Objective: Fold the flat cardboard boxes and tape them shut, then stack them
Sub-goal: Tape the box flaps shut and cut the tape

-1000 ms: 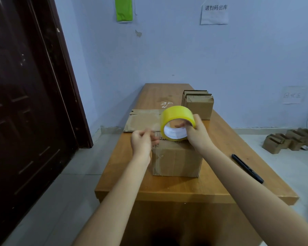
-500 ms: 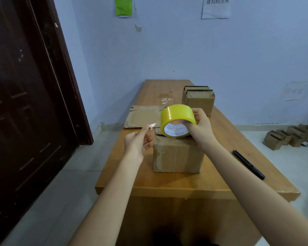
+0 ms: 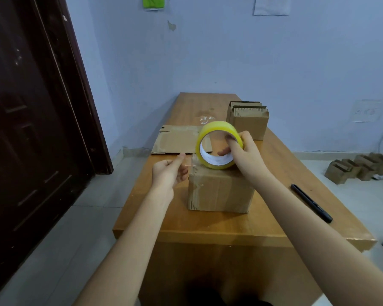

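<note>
A folded cardboard box (image 3: 221,191) stands on the wooden table (image 3: 208,228), with tape along its left edge. My right hand (image 3: 244,154) grips a yellow tape roll (image 3: 218,147) just above the box's top, fingers through its core. My left hand (image 3: 169,173) is left of the box and pinches the clear tape end (image 3: 189,165) pulled out from the roll. A flat cardboard sheet (image 3: 177,140) lies behind, overhanging the table's left edge.
Two folded boxes (image 3: 249,120) stand at the table's back right. A black marker (image 3: 311,203) lies on the right side of the table. More small boxes (image 3: 358,167) sit on the floor at right. A dark door (image 3: 31,129) is at left.
My left hand has drawn away to the left from the roll, pulling out a short strip of clear tape. The roll has tilted and risen slightly over the box.
</note>
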`<state>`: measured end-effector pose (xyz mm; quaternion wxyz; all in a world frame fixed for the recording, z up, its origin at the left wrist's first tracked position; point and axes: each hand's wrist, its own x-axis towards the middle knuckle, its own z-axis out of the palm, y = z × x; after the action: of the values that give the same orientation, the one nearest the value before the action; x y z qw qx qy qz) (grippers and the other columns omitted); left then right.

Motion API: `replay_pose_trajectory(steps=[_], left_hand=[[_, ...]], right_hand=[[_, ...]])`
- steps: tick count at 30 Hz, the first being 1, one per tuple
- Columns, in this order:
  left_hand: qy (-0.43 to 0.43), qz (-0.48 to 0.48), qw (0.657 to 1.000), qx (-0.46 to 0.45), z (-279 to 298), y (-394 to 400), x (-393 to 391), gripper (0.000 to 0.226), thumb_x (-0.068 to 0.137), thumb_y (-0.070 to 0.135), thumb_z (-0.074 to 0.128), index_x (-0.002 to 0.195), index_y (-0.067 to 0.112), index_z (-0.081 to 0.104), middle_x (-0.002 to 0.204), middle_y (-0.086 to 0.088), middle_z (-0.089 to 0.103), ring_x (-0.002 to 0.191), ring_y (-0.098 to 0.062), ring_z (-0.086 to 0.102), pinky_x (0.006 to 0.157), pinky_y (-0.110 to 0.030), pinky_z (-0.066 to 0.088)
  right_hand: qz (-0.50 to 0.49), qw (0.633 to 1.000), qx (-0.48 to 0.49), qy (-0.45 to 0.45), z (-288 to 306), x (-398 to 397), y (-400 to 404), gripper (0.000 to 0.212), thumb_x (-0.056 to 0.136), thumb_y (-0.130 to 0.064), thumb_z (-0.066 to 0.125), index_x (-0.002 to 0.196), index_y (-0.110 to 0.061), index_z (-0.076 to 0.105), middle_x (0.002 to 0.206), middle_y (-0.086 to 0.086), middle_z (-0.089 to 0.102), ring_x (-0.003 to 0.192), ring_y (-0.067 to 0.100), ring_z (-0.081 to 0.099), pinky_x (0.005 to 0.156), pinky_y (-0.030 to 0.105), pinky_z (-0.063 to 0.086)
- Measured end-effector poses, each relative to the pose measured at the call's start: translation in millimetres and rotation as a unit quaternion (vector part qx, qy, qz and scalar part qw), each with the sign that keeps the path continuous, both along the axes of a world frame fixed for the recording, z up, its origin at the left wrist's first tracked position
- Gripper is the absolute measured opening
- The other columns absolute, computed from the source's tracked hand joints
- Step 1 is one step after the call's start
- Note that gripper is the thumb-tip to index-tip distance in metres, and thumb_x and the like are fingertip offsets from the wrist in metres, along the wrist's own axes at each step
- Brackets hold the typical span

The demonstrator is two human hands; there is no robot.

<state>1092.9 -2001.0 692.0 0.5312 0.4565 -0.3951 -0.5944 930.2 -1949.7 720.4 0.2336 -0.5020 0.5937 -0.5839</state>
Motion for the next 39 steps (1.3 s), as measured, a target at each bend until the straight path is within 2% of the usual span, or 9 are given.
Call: replay_pose_trajectory(steps=[4, 9, 14, 22, 30, 32, 36, 38, 39], left_hand=[[-0.024, -0.012, 1.0, -0.003, -2, -1, -9, 0.029, 0.091, 0.02, 0.062, 0.067, 0.01, 0.049, 0.063, -0.003, 0.055, 0.047, -0.01, 0.052, 0.038, -0.017, 0.043], [-0.056, -0.012, 0.998, -0.008, -4, -9, -9, 0.031, 0.094, 0.022, 0.058, 0.067, 0.009, 0.047, 0.065, -0.005, 0.053, 0.052, -0.015, 0.05, 0.035, -0.017, 0.042], [-0.069, -0.02, 0.997, -0.032, -1, -10, 2, 0.026, 0.096, 0.022, 0.055, 0.074, 0.01, 0.048, 0.068, -0.005, 0.049, 0.052, -0.015, 0.053, 0.037, -0.02, 0.044], [-0.074, -0.056, 0.995, 0.046, -14, -13, -3, 0.031, 0.094, 0.023, 0.058, 0.068, 0.012, 0.045, 0.06, -0.002, 0.047, 0.04, -0.009, 0.047, 0.036, -0.016, 0.033], [-0.14, -0.029, 0.985, 0.097, -22, -5, -15, 0.041, 0.091, 0.04, 0.06, 0.064, 0.013, 0.043, 0.054, -0.002, 0.041, 0.045, -0.012, 0.035, 0.041, -0.021, 0.026], [-0.159, -0.041, 0.98, 0.112, -26, -4, -13, 0.038, 0.092, 0.04, 0.057, 0.071, 0.011, 0.045, 0.056, -0.002, 0.041, 0.047, -0.011, 0.036, 0.04, -0.02, 0.027], [-0.213, -0.064, 0.969, 0.107, -46, 3, -9, 0.017, 0.097, 0.019, 0.049, 0.1, 0.003, 0.05, 0.067, -0.004, 0.047, 0.052, -0.011, 0.041, 0.037, -0.02, 0.033], [-0.243, -0.024, 0.969, 0.041, -44, 6, -8, 0.022, 0.099, 0.018, 0.044, 0.114, 0.003, 0.049, 0.085, -0.006, 0.055, 0.066, -0.016, 0.053, 0.05, -0.026, 0.044], [-0.232, 0.004, 0.973, -0.008, -39, 8, -7, 0.026, 0.1, 0.022, 0.041, 0.121, 0.007, 0.047, 0.101, -0.003, 0.058, 0.081, -0.016, 0.057, 0.063, -0.029, 0.048]], right_hand=[[0.006, 0.999, -0.029, -0.018, -5, -7, -1, 0.017, 0.098, -0.025, 0.048, 0.085, -0.018, 0.04, 0.086, 0.016, 0.05, 0.095, 0.039, 0.06, 0.072, 0.034, 0.043], [0.037, 0.999, -0.038, 0.009, -3, -4, 1, 0.007, 0.098, -0.024, 0.048, 0.092, -0.023, 0.045, 0.096, 0.018, 0.058, 0.095, 0.027, 0.064, 0.076, 0.032, 0.047], [0.071, 0.996, -0.031, 0.037, 0, 1, 3, 0.007, 0.097, -0.03, 0.051, 0.095, -0.026, 0.047, 0.094, 0.017, 0.06, 0.081, 0.009, 0.066, 0.077, 0.028, 0.049], [0.071, 0.995, -0.027, 0.065, -1, 2, 2, 0.01, 0.094, -0.032, 0.057, 0.095, -0.028, 0.047, 0.095, 0.024, 0.058, 0.093, 0.03, 0.062, 0.085, 0.045, 0.05], [0.066, 0.995, -0.015, 0.077, 0, 3, 2, 0.011, 0.094, -0.027, 0.058, 0.095, -0.029, 0.047, 0.096, 0.025, 0.058, 0.093, 0.033, 0.062, 0.086, 0.045, 0.049], [0.062, 0.995, -0.015, 0.076, 0, 2, 2, 0.011, 0.094, -0.026, 0.058, 0.094, -0.03, 0.047, 0.096, 0.024, 0.059, 0.093, 0.032, 0.062, 0.086, 0.045, 0.049], [0.06, 0.995, -0.014, 0.076, 0, 3, 1, 0.012, 0.093, -0.026, 0.058, 0.093, -0.032, 0.047, 0.096, 0.024, 0.059, 0.093, 0.032, 0.063, 0.086, 0.046, 0.049], [0.06, 0.995, -0.014, 0.075, 0, 3, 2, 0.013, 0.093, -0.026, 0.058, 0.092, -0.031, 0.047, 0.095, 0.024, 0.059, 0.093, 0.031, 0.063, 0.087, 0.047, 0.049], [0.061, 0.995, -0.014, 0.075, -1, 2, 2, 0.013, 0.093, -0.026, 0.058, 0.092, -0.032, 0.047, 0.095, 0.023, 0.059, 0.093, 0.031, 0.064, 0.087, 0.047, 0.049]])
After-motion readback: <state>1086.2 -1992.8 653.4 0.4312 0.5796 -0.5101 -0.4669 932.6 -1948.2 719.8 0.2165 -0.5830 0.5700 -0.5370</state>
